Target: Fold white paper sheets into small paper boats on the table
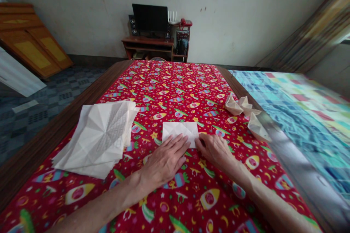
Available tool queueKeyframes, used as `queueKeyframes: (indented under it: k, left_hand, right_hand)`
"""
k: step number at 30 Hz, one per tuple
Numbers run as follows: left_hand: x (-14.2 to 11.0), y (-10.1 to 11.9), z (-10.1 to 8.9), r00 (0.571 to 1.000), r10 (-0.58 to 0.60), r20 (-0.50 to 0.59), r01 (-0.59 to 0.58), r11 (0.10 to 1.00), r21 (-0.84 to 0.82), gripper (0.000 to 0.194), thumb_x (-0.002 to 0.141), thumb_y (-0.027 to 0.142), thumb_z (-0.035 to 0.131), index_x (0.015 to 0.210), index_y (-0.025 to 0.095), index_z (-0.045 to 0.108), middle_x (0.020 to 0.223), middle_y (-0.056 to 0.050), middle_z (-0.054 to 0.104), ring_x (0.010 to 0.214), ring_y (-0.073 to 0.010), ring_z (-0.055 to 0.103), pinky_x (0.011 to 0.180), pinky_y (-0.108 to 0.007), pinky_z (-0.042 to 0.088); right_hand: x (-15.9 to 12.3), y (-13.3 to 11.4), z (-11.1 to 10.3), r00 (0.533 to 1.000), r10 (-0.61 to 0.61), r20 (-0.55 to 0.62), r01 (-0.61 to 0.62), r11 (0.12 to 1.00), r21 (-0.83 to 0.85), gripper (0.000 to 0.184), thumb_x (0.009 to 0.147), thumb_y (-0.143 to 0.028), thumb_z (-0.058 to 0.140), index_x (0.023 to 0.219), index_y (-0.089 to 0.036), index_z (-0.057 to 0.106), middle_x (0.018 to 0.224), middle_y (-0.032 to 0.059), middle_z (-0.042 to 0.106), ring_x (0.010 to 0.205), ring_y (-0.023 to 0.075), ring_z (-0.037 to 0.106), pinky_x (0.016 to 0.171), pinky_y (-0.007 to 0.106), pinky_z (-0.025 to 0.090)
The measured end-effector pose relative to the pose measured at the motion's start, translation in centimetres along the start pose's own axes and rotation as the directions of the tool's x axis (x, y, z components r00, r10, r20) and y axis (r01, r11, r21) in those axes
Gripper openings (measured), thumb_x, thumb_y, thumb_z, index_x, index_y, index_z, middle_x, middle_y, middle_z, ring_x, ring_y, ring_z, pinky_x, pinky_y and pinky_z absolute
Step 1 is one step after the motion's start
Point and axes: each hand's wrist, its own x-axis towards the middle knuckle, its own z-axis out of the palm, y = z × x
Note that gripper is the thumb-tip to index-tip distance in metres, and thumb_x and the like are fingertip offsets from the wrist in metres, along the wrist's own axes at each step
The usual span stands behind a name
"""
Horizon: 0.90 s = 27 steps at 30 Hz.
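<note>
A small folded sheet of white paper (180, 128) with crease lines lies flat on the red patterned cloth in the middle. My left hand (170, 156) rests on its lower left part, fingers stretched out flat. At the paper's right edge, my right hand (215, 148) is closed, its fingers curled and thumb and fingertips pinching the edge; the tips are partly hidden. To the left is a loose stack of creased paper sheets (93, 138), the top one showing faint printing. Several folded paper boat-like shapes (257, 128) sit near the table's right side.
The red cloth (175, 91) covers a dark wooden table (90, 98). A bed with a blue checked cover (276, 105) adjoins on the right. Beyond the far end stands a desk (149, 42) with a monitor (150, 18), speakers and a red telephone (186, 22). A wooden cabinet (35, 40) is at far left.
</note>
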Motion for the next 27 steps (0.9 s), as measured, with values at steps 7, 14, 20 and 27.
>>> queueKeyframes:
  k: [7,14,20,27]
  left_hand:
    - [-0.2,0.2,0.1,0.997,0.012,0.07,-0.012,1.0,-0.001,0.045,0.099,0.033,0.033,0.142,0.021,0.033,0.151,-0.001,0.031,0.141,-0.0197,0.023,0.116,-0.043,0.021]
    - [-0.2,0.2,0.2,0.999,0.009,0.044,-0.009,1.0,-0.009,0.043,0.098,0.033,0.033,0.139,0.021,0.039,0.147,-0.003,0.038,0.14,-0.0203,0.027,0.115,-0.043,0.022]
    - [-0.4,0.2,0.4,1.0,0.025,0.014,-0.024,1.0,-0.01,0.04,0.098,0.03,0.036,0.136,0.019,0.042,0.146,-0.005,0.041,0.139,-0.0209,0.028,0.115,-0.044,0.023]
    - [-0.6,0.0,0.4,0.999,0.011,0.038,-0.011,1.0,0.01,0.046,0.097,0.033,0.037,0.141,0.019,0.036,0.15,-0.006,0.034,0.141,-0.0207,0.025,0.115,-0.042,0.022]
  right_hand:
    - [0.0,-0.3,-0.3,0.999,0.023,0.034,-0.024,1.0,0.005,0.025,0.089,-0.033,0.048,0.074,-0.019,0.062,0.068,0.0052,0.066,0.065,0.0189,0.06,0.061,0.028,0.029]
    - [0.0,-0.3,-0.2,0.999,0.052,0.01,-0.052,0.996,0.071,0.027,0.091,-0.033,0.047,0.072,-0.02,0.061,0.065,0.003,0.065,0.059,0.0152,0.058,0.057,0.026,0.031]
    - [-2.0,-1.5,-1.1,0.924,-0.294,-0.243,0.324,0.941,0.095,0.032,0.094,-0.018,0.036,0.111,-0.016,0.063,0.112,0.0122,0.065,0.104,0.0226,0.059,0.083,0.033,0.047]
    - [-4.6,-1.2,-0.2,0.894,-0.448,-0.005,0.442,0.878,0.185,0.066,0.094,-0.037,0.043,0.148,-0.008,0.018,0.151,0.0157,0.026,0.14,0.0252,0.023,0.109,0.043,0.036]
